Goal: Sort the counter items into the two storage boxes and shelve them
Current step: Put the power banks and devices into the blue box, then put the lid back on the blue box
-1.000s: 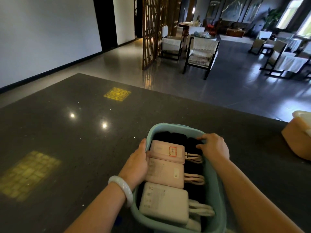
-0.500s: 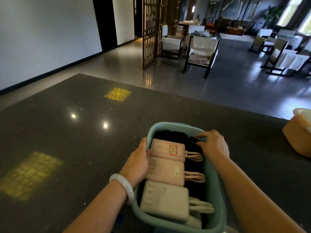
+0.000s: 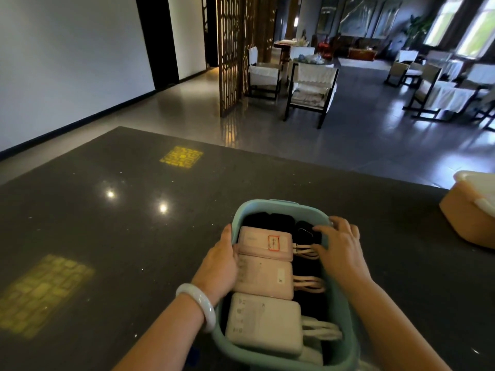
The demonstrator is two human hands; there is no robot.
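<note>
A teal storage box (image 3: 281, 203) stands on the dark counter (image 3: 107, 236) in front of me. Inside lie two pink power banks (image 3: 257, 242) (image 3: 265, 277) and a white one (image 3: 263, 322), each with a pale cable (image 3: 305, 249) on its right, over black items (image 3: 267, 219). My left hand (image 3: 218, 263) holds the box's left rim beside the top pink power bank, its fingers hidden inside. Over the right side, my right hand (image 3: 340, 247) reaches in with spread fingers that touch the top cable and a black item.
An orange storage box (image 3: 466, 218) with a pale lid sits at the counter's right edge. Beyond the counter's far edge is a tiled floor with chairs (image 3: 310, 87) and a wooden lattice screen (image 3: 233, 49). A white bracelet (image 3: 198, 303) is on my left wrist.
My right hand has left the box's right rim and moved inward over the cables. The left hand has stayed on the left rim, and the box has not moved.
</note>
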